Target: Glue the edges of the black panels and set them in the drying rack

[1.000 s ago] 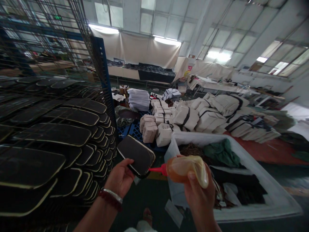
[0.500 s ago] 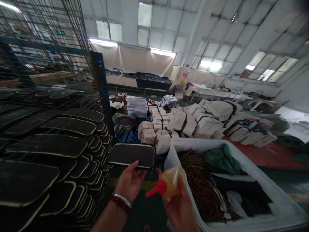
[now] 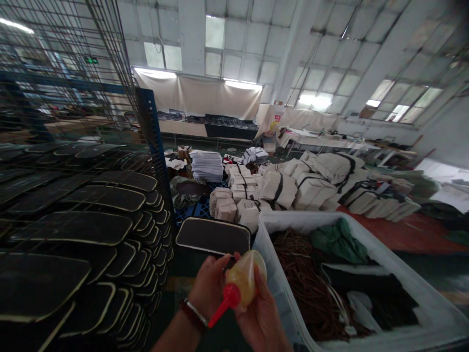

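My left hand [image 3: 208, 288] grips the near edge of a flat black panel [image 3: 213, 235] with a pale glued rim and holds it level in front of me. My right hand [image 3: 258, 315] is wrapped round a soft squeeze bottle [image 3: 245, 278] of amber glue. Its red nozzle [image 3: 223, 305] points down and to the left, across my left hand. The two hands overlap just below the panel. A dark bracelet sits on my left wrist.
A wire rack [image 3: 73, 205] on the left carries several tiers of the same black panels. A white plastic tub [image 3: 269, 222] with brown strands, green cloth and scraps stands at the right. Wrapped cream bundles [image 3: 286, 188] and stacked paper [image 3: 207, 164] lie on the floor beyond.
The panel has turned from tilted to level and shifted right. My right hand drew the bottle back from the panel's edge toward me, and the nozzle now points down-left.
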`<act>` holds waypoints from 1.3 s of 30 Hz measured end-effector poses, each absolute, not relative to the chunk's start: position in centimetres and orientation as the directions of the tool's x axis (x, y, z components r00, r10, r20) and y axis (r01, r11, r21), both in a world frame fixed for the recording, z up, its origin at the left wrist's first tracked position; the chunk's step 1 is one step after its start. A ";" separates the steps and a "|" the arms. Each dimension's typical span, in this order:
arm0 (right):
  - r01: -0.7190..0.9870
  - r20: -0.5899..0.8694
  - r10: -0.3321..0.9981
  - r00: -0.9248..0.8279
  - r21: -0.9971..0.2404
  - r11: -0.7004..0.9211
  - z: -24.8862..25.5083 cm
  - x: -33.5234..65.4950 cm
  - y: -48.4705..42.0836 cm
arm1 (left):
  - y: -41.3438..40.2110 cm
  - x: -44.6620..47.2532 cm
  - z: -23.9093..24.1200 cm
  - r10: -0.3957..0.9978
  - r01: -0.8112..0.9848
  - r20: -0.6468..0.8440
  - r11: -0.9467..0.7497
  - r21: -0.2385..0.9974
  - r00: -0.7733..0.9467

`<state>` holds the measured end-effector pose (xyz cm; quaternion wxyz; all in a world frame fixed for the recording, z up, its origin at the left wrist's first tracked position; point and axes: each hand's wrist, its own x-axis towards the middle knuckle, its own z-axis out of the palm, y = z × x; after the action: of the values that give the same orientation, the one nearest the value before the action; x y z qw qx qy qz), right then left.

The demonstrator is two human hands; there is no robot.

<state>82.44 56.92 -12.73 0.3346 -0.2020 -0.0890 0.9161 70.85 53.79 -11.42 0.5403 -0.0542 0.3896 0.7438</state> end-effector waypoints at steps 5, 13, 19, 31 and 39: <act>-0.509 -0.201 0.642 -0.740 -0.457 -0.729 -11.6 85.8 60.3 | 48.9 68.1 -13.8 0.788 -0.693 -0.462 0.064 0.718 -0.407; -0.387 -0.277 0.606 -0.746 -0.560 -0.733 -9.3 89.2 64.0 | 45.8 62.3 -16.0 0.662 -0.572 -0.464 0.064 0.818 -0.589; -0.292 -0.310 0.553 -0.773 -0.600 -0.745 -8.1 89.5 65.8 | 46.7 60.1 -11.8 0.770 -0.431 -0.339 0.093 0.898 -0.541; -0.127 -0.376 0.442 -0.814 -0.628 -0.768 -6.7 87.8 66.7 | 50.6 64.0 -4.5 0.876 -0.452 -0.469 0.376 0.809 -0.110; -0.325 -0.242 0.731 -0.638 -0.776 -0.540 -5.6 87.4 68.5 | 47.3 62.8 -4.8 0.885 -0.392 -0.448 0.371 0.842 -0.124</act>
<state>87.40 68.46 -5.62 0.3180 -0.2831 -0.3590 0.8306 62.84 47.27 -4.85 0.6220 0.2257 0.5466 0.5132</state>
